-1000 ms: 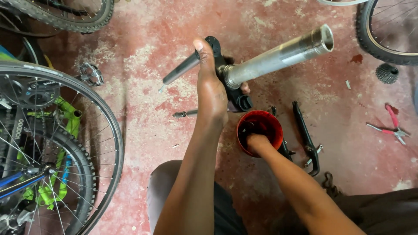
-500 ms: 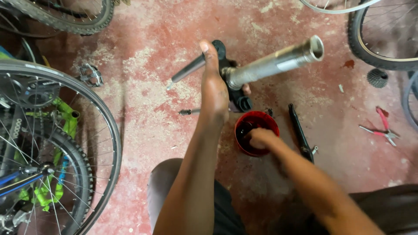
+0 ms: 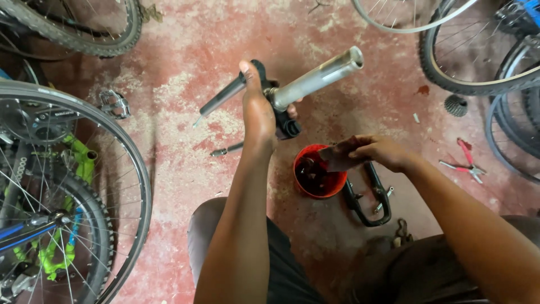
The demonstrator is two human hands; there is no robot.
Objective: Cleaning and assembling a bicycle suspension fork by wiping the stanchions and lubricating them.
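Head view, left hand wrapped around a bicycle fork held up above the red concrete floor, its grey steerer tube pointing upper right, right hand closed, greasy fingers pinched over a red tub on the floor mid-frame, pliers near the right edge.

Two hands show: the left hand and the right hand. One bike fork, one red tub, one pair of pliers, one loose pedal, one black bracket.
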